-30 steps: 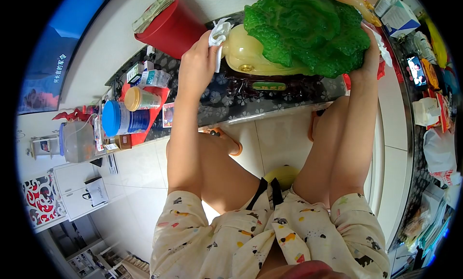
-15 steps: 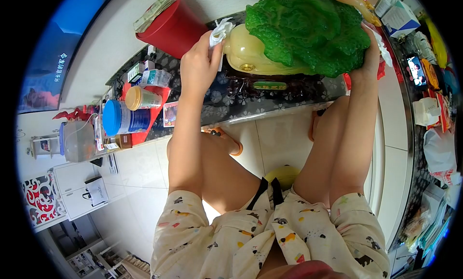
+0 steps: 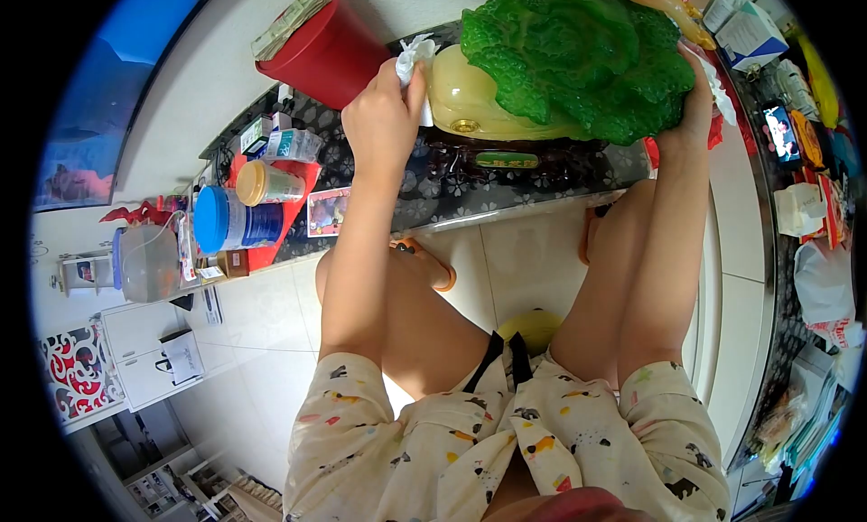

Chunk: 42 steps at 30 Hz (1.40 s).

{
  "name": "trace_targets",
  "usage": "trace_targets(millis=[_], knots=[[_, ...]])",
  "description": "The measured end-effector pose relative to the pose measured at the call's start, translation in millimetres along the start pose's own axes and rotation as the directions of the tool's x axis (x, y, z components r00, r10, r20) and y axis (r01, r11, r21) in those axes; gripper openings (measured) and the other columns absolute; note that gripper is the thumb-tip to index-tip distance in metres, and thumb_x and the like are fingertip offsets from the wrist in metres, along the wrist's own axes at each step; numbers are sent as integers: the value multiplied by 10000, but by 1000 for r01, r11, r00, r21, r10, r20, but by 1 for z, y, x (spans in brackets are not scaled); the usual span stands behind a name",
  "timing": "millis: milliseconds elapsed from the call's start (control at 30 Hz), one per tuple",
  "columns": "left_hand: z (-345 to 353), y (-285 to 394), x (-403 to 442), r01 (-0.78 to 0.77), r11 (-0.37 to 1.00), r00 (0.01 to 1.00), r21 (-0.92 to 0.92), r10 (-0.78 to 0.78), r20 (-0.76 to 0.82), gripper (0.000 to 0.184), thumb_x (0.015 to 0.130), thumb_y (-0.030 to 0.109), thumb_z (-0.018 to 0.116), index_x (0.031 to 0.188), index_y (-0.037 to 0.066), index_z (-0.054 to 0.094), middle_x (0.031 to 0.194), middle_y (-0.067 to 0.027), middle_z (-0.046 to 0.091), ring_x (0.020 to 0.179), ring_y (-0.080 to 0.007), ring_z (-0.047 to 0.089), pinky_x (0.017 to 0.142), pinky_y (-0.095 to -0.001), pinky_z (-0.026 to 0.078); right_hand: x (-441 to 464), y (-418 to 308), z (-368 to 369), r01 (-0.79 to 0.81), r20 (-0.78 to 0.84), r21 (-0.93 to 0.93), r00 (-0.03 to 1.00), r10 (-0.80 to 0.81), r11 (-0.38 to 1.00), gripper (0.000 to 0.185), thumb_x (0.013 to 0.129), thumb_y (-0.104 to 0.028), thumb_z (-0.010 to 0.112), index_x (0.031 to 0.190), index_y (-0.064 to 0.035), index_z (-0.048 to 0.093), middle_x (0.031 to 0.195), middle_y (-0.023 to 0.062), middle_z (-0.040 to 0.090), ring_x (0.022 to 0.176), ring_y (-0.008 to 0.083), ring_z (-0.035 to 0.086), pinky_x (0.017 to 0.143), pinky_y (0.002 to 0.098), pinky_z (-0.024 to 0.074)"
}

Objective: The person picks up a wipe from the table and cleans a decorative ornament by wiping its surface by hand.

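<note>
A large cabbage ornament with green leaves [image 3: 578, 66] and a pale yellow, glossy stalk [image 3: 461, 97] lies on a dark carved stand [image 3: 470, 163]. My left hand [image 3: 381, 116] is closed on a crumpled white tissue [image 3: 415, 60], which meets the left end of the stalk. At the right edge of the leaves, my right hand [image 3: 688, 111] grips the ornament, its fingertips partly hidden behind it. Another white tissue [image 3: 720, 93] sticks out beside that hand.
A red bin [image 3: 325, 52] with banknotes stands left of the ornament on the dark patterned counter [image 3: 424, 197]. Further left are a blue-lidded jar [image 3: 212, 219], a tan-lidded jar [image 3: 257, 183] and small boxes. Along the right counter lie a lit phone [image 3: 780, 132] and packets.
My left hand has shifted slightly right with the tissue, along the end of the stalk. My right hand and the ornament look unchanged.
</note>
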<state>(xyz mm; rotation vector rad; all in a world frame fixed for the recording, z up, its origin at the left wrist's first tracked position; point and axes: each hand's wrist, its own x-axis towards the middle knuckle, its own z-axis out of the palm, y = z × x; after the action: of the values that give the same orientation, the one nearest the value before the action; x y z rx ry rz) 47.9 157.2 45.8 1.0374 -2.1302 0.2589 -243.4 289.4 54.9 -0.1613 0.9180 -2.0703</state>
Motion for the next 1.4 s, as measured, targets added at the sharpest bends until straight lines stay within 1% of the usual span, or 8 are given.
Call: trace_targets(millis=[467,800,900,1100,1133,1233,1267,1400], knots=[[3,-2,6,-74,997,996,-1,74,-56,292,911,236,546,681,60,587,583,-129,601,500,-307,596,461,-401,466,-1,1,0,18,-17,-38,1000,-19,999,306,850,-262,631,1059,-39,638,970,75,686,864,213,659,788,341,527],[-10,5,8,152,958,987,-242,-136,81,336,937,280,515,751,30,642,585,-171,574,536,-357,581,497,-418,440,5,2,-5,40,58,-3,998,-39,999,308,853,-262,622,1065,-40,635,988,73,679,880,214,654,792,340,525],[-5,-1,7,207,919,978,-337,-189,84,373,949,313,507,766,20,646,542,-148,558,490,-295,580,511,-401,445,5,2,-7,14,43,10,999,-15,1000,299,858,-256,614,1067,-42,634,986,72,679,884,215,655,798,345,526],[-1,-14,8,552,458,830,-697,-381,407,463,979,377,475,878,-35,661,727,-59,644,678,-141,596,685,-300,477,4,1,-3,46,24,-21,999,-46,999,303,863,-254,612,1074,-38,631,991,76,678,886,216,656,790,352,532],[-4,-18,8,616,349,784,-706,-356,509,503,997,412,428,1031,-42,640,945,-78,668,844,-175,623,801,-298,474,5,2,-5,41,33,-18,999,-40,999,305,864,-253,611,1077,-36,630,993,78,677,887,216,657,788,352,533],[-5,-20,9,662,111,720,-741,-368,588,552,1003,468,382,1198,-15,564,1076,-93,647,967,-187,616,876,-332,462,7,1,-7,30,58,-10,998,-29,1000,308,866,-250,610,1083,-33,626,999,82,675,889,216,658,783,349,535],[-6,-22,11,671,43,707,-740,-337,621,586,1008,495,335,1298,9,482,1203,-112,596,1121,-207,557,962,-364,411,7,1,-8,30,63,-8,998,-30,1000,308,866,-248,610,1084,-32,626,1001,83,675,889,216,658,783,348,535],[-2,-19,14,577,-102,751,-810,-325,575,585,1017,485,297,1320,12,462,1268,-131,558,1203,-221,500,1015,-361,362,5,1,-5,35,72,-3,997,-35,999,315,866,-251,610,1089,-29,625,1004,84,676,886,217,660,786,346,535]])
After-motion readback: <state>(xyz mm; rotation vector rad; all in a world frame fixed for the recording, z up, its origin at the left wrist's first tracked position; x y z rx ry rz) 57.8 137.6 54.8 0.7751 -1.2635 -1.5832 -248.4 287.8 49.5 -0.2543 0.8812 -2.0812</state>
